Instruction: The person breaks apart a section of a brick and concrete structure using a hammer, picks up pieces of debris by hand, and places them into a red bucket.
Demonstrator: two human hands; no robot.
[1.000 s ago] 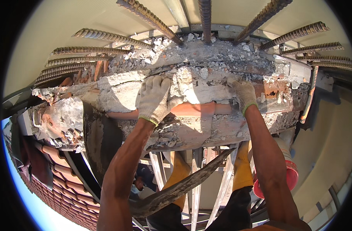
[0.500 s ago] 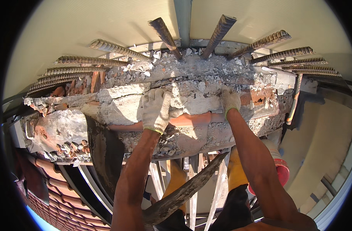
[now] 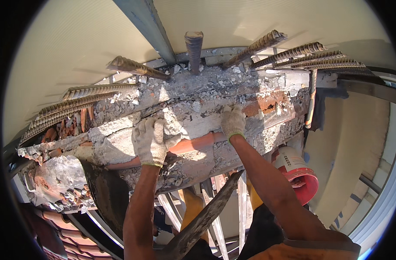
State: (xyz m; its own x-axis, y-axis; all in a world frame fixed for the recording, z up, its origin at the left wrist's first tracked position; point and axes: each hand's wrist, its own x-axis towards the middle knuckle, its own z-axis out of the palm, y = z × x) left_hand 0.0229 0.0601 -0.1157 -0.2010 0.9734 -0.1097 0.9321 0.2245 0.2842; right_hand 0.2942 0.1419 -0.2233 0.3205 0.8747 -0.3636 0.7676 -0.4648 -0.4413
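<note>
A long, broken concrete slab [image 3: 190,121] lies along the top of a rubble-strewn wall, with an orange clay edge [image 3: 193,144] showing beneath its near side. My left hand [image 3: 150,141], in a pale knitted glove, is curled over the slab's far edge, its thumb stretched out to the right along the near side. Farther right, my gloved right hand [image 3: 232,122] bends its fingers over the same slab, beside a patch of exposed red brick [image 3: 263,104]. The fingertips of both hands are partly hidden against the rough concrete.
Thick ribbed steel bars [image 3: 194,52] jut up behind the wall. A worn-handled tool [image 3: 310,102] leans at the right, above a red-rimmed bucket [image 3: 306,182]. A dirty long bar [image 3: 204,214] slants up between my arms, over yellow boots [image 3: 191,208]. Roof tiles [image 3: 72,232] lie lower left.
The view has swung, so the wall and bars sit farther left and tilted, and more of the bucket shows. Both hands stay on the slab in much the same grip.
</note>
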